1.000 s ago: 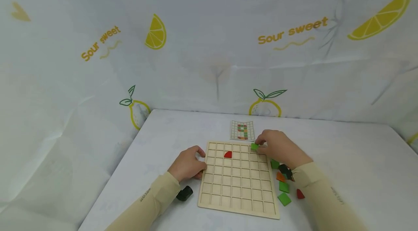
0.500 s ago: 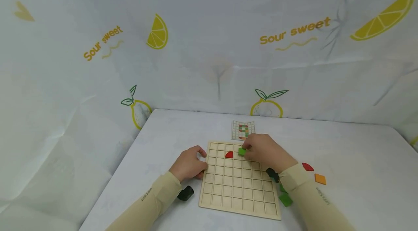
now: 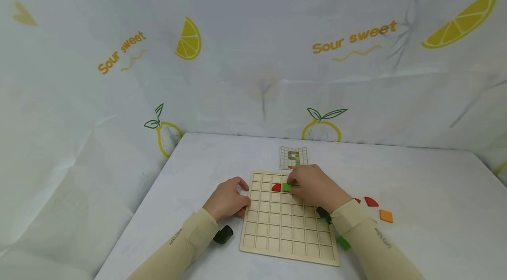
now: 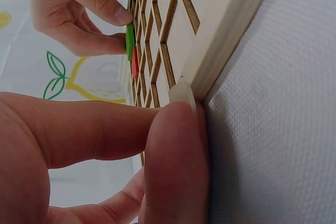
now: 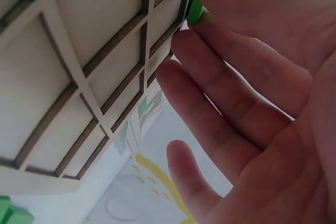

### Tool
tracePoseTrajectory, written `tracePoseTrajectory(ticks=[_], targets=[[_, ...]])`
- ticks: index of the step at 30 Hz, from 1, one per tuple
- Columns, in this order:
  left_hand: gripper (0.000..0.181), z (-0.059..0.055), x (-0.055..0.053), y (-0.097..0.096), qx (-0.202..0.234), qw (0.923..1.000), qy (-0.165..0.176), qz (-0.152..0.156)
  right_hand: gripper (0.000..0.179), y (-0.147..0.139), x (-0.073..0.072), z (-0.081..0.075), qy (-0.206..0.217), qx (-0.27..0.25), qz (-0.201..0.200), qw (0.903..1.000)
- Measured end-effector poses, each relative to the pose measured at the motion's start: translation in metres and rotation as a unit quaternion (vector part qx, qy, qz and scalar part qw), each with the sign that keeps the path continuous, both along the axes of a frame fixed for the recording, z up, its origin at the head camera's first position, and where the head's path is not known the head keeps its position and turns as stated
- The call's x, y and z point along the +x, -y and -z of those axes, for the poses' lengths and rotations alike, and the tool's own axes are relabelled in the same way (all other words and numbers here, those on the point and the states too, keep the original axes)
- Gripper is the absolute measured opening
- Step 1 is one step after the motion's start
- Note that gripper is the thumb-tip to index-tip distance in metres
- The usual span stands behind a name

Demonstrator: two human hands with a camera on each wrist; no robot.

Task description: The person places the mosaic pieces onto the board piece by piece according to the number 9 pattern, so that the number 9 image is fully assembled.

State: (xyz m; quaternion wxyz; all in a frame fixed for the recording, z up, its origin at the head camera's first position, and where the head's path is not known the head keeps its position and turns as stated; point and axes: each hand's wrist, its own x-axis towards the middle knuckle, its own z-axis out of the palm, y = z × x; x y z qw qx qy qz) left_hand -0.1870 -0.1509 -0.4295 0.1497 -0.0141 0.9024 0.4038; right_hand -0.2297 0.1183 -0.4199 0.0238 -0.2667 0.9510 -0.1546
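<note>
A pale wooden grid board [image 3: 287, 227] lies on the table with a red quarter-circle tile [image 3: 276, 188] in one of its upper cells. My right hand [image 3: 317, 186] pinches a green square tile [image 3: 286, 187] between thumb and index finger, right beside the red one. In the right wrist view that green tile [image 5: 196, 10] shows at the fingertips, while the other fingers spread loosely. My left hand [image 3: 226, 198] holds the board's left edge. Its thumb [image 4: 176, 156] presses at the wooden rim in the left wrist view, with the index fingertip partly hidden behind it.
Behind the board lies a small pattern card [image 3: 283, 156] with coloured squares. To the right are a red quarter-circle tile [image 3: 371, 201], an orange square tile [image 3: 386, 216] and a green tile [image 3: 343, 243], with more tiles partly hidden by the right sleeve [image 3: 368, 236].
My right hand has moved left across the board's upper rows, bringing the green tile from the upper right to beside the red tile. The left hand has stayed at the board's edge.
</note>
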Motion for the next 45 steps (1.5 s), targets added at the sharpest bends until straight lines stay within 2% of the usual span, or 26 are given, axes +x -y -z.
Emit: tracePoseTrajectory(ticks=[12, 24, 33, 45], targets=[[0.031, 0.0000, -0.0003, 0.0010, 0.005, 1.0000, 0.001, 0.000, 0.011, 0.0008, 0.0003, -0.0005, -0.010, 0.003, -0.008, 0.9999], [0.032, -0.0004, -0.0008, 0.0009, 0.006, 1.0000, 0.000, 0.001, 0.011, 0.0005, -0.0004, -0.0001, -0.001, 0.003, 0.004, 1.0000], [0.033, -0.0014, 0.0004, 0.0000, 0.008, 1.0000, -0.002, 0.003, 0.012, 0.0002, -0.0004, 0.0004, -0.009, -0.003, -0.012, 0.9999], [0.033, -0.0009, 0.0007, -0.0003, 0.009, 1.0000, -0.003, 0.003, 0.011, -0.0004, 0.0005, -0.0020, -0.002, 0.000, -0.012, 0.9999]])
